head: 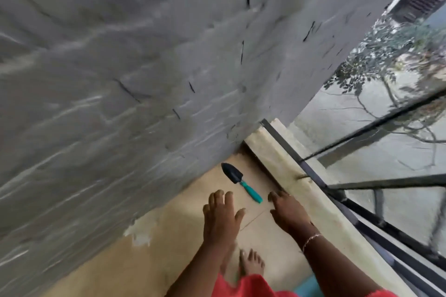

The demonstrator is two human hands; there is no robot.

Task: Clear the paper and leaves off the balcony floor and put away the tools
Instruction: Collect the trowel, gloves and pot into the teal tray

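left hand [220, 216]: hovering, fingers spread, holding nothing | right hand [288, 210]: fingers extended, empty | black-bladed, teal-handled garden trowel [241, 182]: lying on tan balcony floor [169, 236] by grey wall [120, 79]

Floor [255, 222] open btwn wall [120, 79] & railing [337, 198]

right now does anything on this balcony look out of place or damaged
The teal-handled trowel lies loose on the floor by the grey wall, just beyond the open left hand and right hand, touched by neither. Low on that wall, a white patch looks like chipped plaster.
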